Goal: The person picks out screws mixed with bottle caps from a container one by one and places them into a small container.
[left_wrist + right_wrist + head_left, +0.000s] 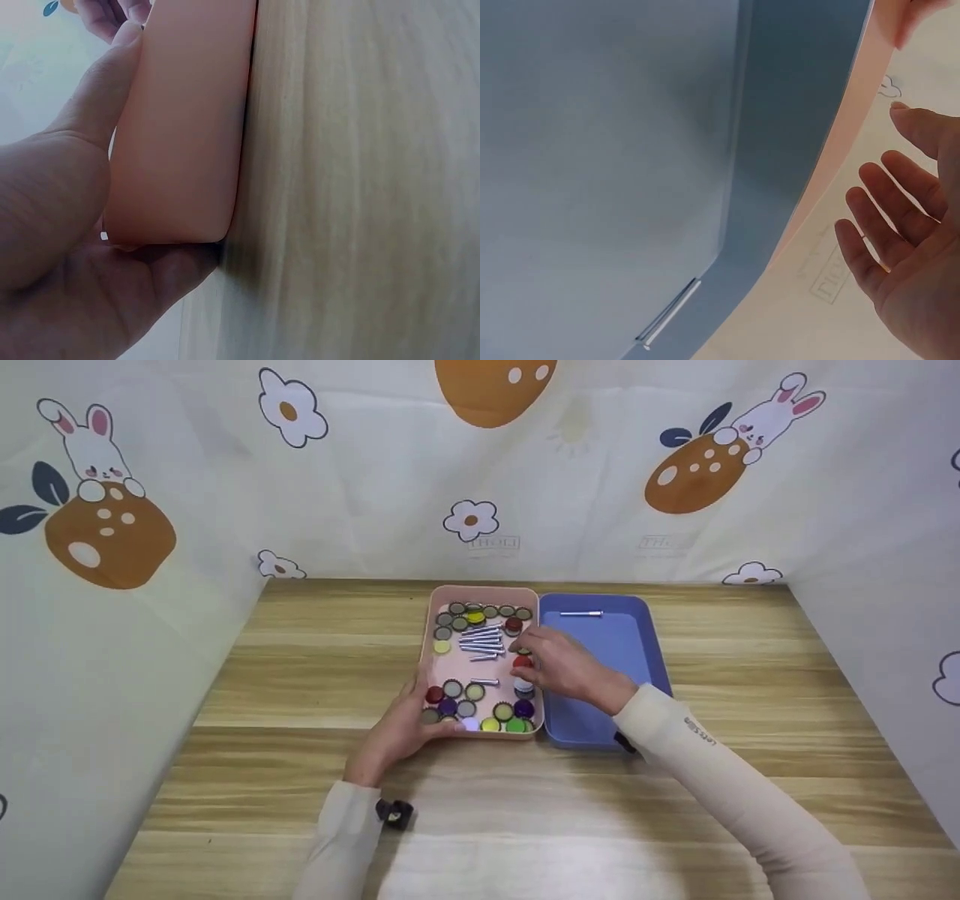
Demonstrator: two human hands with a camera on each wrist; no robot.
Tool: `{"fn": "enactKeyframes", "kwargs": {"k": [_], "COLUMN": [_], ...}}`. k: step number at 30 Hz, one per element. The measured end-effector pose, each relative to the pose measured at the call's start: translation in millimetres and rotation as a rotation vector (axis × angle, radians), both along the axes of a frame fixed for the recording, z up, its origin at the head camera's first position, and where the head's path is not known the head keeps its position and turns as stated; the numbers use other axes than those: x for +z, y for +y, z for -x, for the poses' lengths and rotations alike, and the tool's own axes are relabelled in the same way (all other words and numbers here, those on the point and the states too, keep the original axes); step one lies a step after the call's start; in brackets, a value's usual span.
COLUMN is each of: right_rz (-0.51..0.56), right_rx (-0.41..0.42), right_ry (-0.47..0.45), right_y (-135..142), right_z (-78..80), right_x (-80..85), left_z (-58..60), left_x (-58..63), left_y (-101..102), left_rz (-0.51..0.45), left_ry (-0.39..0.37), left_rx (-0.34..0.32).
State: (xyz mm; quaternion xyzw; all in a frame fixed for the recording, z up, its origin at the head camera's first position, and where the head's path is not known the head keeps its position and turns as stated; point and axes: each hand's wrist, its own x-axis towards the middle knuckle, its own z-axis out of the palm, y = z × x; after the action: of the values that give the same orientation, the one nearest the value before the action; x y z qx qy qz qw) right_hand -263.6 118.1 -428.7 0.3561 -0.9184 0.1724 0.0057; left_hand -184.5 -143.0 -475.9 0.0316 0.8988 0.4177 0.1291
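My left hand (397, 727) grips the near left corner of a pink tray (450, 667), the thumb along the near rim and the fingers against the left wall. In the left wrist view, that hand (67, 210) wraps the corner of the tray. Over the tray's right side hovers my right hand (562, 664), its fingertips close above a red bottle cap (521, 661). The right wrist view shows the fingers of this hand (915, 225) apart, holding nothing. Several slim silver nails (481, 641) lie bunched mid-tray, with one nail (484, 682) lower down.
Bottle caps of several colours, such as a green one (516, 724), line the pink tray's edges. A blue tray (600, 660) stands against its right side, with a single silver nail (581, 613) near the back. Both sit on a wooden table (300, 682) before a patterned curtain (375, 472).
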Motion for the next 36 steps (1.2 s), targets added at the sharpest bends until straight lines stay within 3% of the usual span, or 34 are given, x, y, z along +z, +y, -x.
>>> {"fn": "enactKeyframes", "kwargs": {"k": [6, 13, 28, 36], "right_rz": [0.021, 0.010, 0.004, -0.020], "right_rx": [0.025, 0.063, 0.082, 0.100], "right_ry": [0.003, -0.011, -0.056, -0.028], "right_y": [-11, -19, -34, -42], "right_z": [-0.5, -3.5, -11.6, -15.8], "right_x": [1.2, 0.6, 0.8, -1.5], "left_z": [0.9, -0.6, -1.7, -1.3], "left_x": [1.2, 0.3, -1.2, -1.9], "left_y": [-2, -4, -2, -1], "left_rz": [0.001, 0.003, -0.023, -0.003], "left_ry": [0.019, -0.011, 0.032, 0.050], "left_rx": [-0.002, 0.007, 0.002, -0.012]}}
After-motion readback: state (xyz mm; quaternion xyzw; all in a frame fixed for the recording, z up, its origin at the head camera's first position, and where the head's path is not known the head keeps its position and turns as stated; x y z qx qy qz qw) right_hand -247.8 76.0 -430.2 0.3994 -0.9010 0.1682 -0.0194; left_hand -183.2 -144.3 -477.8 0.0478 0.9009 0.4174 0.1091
